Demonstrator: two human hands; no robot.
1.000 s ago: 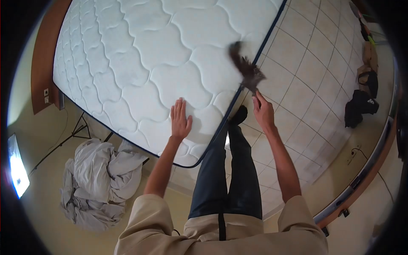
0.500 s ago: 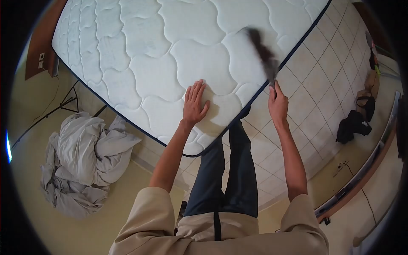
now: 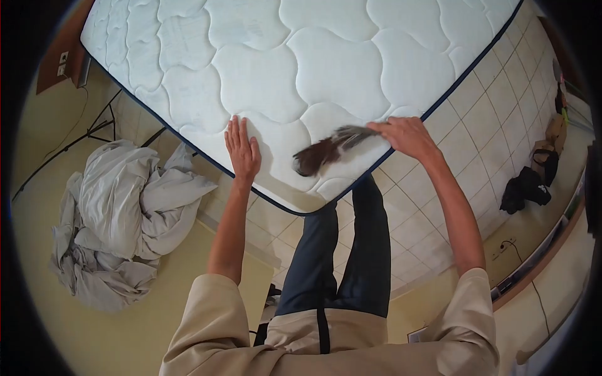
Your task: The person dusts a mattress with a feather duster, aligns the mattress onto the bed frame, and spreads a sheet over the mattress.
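1. Head view, upper part of frame: white quilted mattress (image 3: 338,69), dark edging along its sides, one rounded corner pointing down at lower centre.
2. Right of centre: right hand (image 3: 406,136), fingers closed on the handle end of a brown feather duster (image 3: 323,155), over the mattress's right edge.
3. Duster slants down and left from that hand, its feathered end at frame centre, above the mattress corner. Feathers slightly blurred; cannot tell whether they touch the fabric.
4. Left of centre: left hand (image 3: 243,151), palm down and flat on the mattress, fingers extended close together, thumb apart.
5. Left side: heap of rumpled pale grey cloth (image 3: 122,194); thin black stand (image 3: 100,130) just above it.
6. Lower centre: dark trousers (image 3: 367,257) below the corner.
7. Right side: tiled floor (image 3: 486,128); black bundle (image 3: 525,188), details too small to tell.
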